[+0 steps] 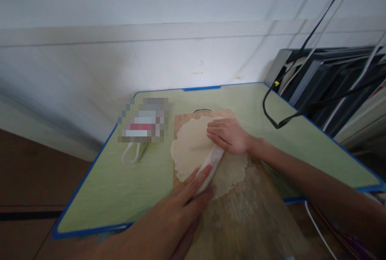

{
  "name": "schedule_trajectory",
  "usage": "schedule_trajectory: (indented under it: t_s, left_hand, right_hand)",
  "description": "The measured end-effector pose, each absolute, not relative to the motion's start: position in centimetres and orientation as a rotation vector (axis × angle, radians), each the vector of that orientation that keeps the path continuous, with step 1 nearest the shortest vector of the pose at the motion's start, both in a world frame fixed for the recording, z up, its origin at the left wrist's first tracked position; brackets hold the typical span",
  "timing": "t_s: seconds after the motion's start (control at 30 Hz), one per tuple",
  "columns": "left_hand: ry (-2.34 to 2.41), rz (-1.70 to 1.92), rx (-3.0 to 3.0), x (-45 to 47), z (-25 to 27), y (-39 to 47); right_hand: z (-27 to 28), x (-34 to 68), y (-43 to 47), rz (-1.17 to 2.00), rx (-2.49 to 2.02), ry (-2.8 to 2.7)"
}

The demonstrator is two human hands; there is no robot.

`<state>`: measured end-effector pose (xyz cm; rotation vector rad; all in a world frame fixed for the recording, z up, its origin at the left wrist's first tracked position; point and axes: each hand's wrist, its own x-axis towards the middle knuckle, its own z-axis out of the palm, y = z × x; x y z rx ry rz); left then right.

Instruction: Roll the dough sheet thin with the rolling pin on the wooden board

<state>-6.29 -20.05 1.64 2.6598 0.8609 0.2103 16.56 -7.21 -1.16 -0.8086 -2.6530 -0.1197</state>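
Observation:
A thin, wide round of dough (191,141) with a ragged edge lies on a wooden board (259,207). Across it, on a slant, rests a pale, floury rolling pin (211,162). My left hand (187,203) grips the near end of the pin, fingers stretched along it and thumb at its side. Over the far end, my right hand (227,135) is closed, hiding that tip of the pin. White flour streaks mark the board below the dough.
The board sits on a light green table (96,195) with a blue rim. At left lies a blurred-out item (143,121) with a white strap (131,153). A black cable (279,125) hangs over the right side, beside dark flat panels (325,77). A white wall stands behind.

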Motion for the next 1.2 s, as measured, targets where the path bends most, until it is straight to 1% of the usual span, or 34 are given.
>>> schedule_trajectory:
  t_s: [0.27,0.7,0.9,1.0,1.07,1.2]
  left_hand:
    - [0.863,0.082,2.588,-6.1,1.9,-19.5]
    - [0.826,0.171,2.559,-6.0,2.3,-19.7]
    - [0.829,0.01,2.677,-5.9,2.8,-19.4]
    - [0.778,-0.022,2.749,-6.0,2.6,-18.3]
    - [0.756,0.041,2.788,-6.0,2.3,-17.0]
    - [0.878,0.125,2.809,-5.3,1.4,-14.0]
  right_hand:
    - [-1.0,16.6,-7.5,-0.149,-0.856,-2.686]
    - [-1.0,16.8,-7.5,-0.123,-0.861,-2.731]
    - [-1.1,16.9,-7.7,-0.117,-0.867,-2.689]
    - [-1.3,17.1,-7.8,-0.159,-0.927,-2.598]
    - [-1.4,17.2,-7.7,-0.211,-1.01,-2.505]
    - [-1.6,17.0,-7.5,-0.261,-1.185,-2.39]
